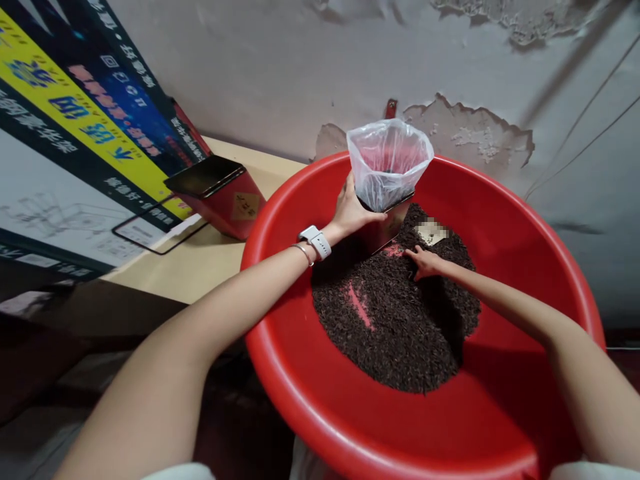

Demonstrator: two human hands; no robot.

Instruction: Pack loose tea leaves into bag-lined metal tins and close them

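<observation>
A tin (387,230) lined with a clear plastic bag (383,190) stands in a big red basin (520,233), its bag mouth spread wide. My left hand (350,212), with a watch on its wrist, is closed around the tin's near left side by the rim. Loose dark dried leaves, like tea (400,333), cover the basin floor, with red showing through in two spots. Right of the tin, my right hand (426,262) is low at the leaves, fingers apart and nothing visible in them. Just beyond it lies a pale piece of paper (433,233), partly blurred.
Left of the basin, a second red tin (225,203) with a black top and a tan label stands on a pale wooden surface (165,280). A thin black wire frame (160,253) sticks out beside it. Large printed cartons (80,113) lean behind. A peeling wall (280,73) rises at the back.
</observation>
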